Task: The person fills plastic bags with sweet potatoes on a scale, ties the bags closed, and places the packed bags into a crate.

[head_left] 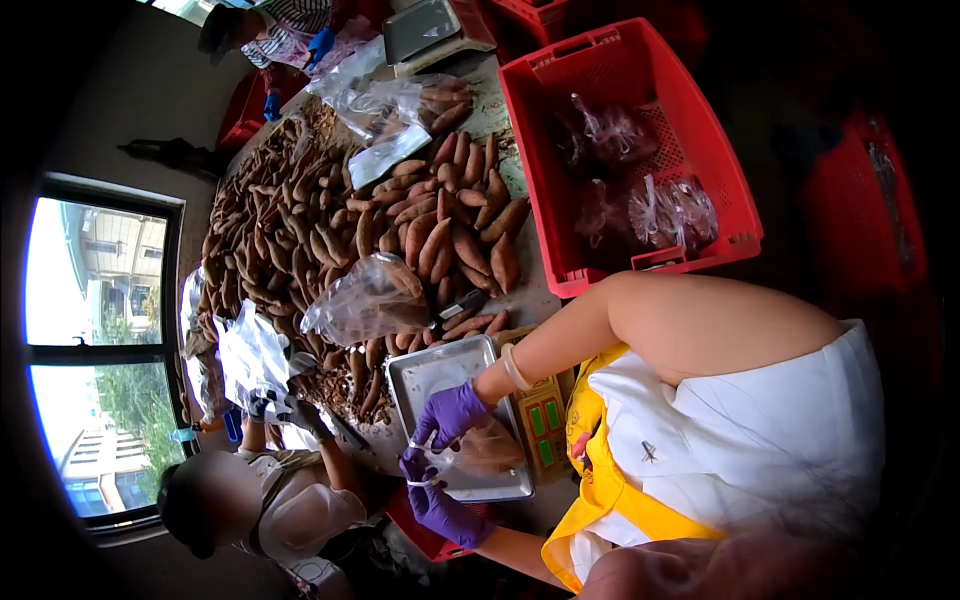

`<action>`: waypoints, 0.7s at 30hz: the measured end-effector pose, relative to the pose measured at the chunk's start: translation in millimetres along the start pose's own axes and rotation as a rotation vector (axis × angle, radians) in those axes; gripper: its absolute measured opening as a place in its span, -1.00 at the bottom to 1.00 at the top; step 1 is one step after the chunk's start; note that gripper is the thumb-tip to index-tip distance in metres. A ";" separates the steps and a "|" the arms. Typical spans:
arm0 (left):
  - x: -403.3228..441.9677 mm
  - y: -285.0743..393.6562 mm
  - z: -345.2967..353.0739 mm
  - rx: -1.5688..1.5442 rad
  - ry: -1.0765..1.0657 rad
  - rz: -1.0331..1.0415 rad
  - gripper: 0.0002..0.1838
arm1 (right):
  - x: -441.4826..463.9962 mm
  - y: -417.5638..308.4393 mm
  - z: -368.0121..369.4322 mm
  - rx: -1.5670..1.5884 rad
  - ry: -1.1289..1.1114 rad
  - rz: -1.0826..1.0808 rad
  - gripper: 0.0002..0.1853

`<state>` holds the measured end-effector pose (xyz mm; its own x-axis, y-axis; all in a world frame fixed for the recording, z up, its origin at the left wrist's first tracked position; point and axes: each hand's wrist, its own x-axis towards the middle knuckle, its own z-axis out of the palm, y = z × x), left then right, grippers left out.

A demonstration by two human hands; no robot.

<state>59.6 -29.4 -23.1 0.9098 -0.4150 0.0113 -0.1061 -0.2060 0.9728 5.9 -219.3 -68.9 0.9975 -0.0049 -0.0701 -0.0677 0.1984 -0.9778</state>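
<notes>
My right hand [455, 412], in a purple glove, pinches the gathered neck of a clear plastic bag [488, 447] holding brownish sweet potatoes. Facing it, my left hand [447, 512], gloved the same way, is closed on the twisted white end of that bag. The filled bag rests on the metal pan [440, 362] of a scale, beside its yellow body with green displays [545, 422]. My fingers partly hide the bag's neck.
Loose sweet potatoes [290, 220] are heaped over the table. Another clear bag [365, 300] lies near the pan. A red crate [650, 120] holds several bagged portions. A co-worker [300, 500] in dark gloves handles a white bag [250, 350]; another person [285, 35] works across the table.
</notes>
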 end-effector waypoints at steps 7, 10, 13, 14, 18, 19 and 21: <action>23.1 -88.1 -19.0 0.420 -0.032 -0.124 -0.63 | 44.1 75.1 -1.8 -0.169 0.027 -0.203 -0.82; 28.3 -85.4 -5.9 0.427 -0.036 -0.070 -0.62 | 13.0 99.8 -42.0 -0.472 -0.114 -0.305 -0.80; 26.0 -58.1 16.8 0.376 -0.065 -0.003 -0.62 | -33.7 36.8 -28.4 -0.628 0.031 -0.469 -0.56; 24.6 -45.8 27.9 0.352 -0.074 0.018 -0.61 | -47.3 18.9 -26.3 -0.667 0.211 -0.624 -0.40; 17.2 -0.7 71.8 0.243 -0.116 0.141 -0.61 | -19.5 22.8 -11.2 -0.669 0.152 -0.928 -0.31; 12.1 13.8 82.9 0.205 -0.136 0.174 -0.60 | -24.7 10.1 -16.4 -0.570 0.056 -0.865 -0.39; 0.9 45.4 107.2 0.121 -0.172 0.233 -0.60 | -55.2 0.9 -33.2 -0.746 0.265 -0.826 -0.70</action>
<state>12.6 -134.1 -3.7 0.7752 -0.6052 0.1812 -0.3599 -0.1874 0.9140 -49.8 -251.4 -72.5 0.7129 -0.0871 0.6958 0.5247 -0.5921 -0.6117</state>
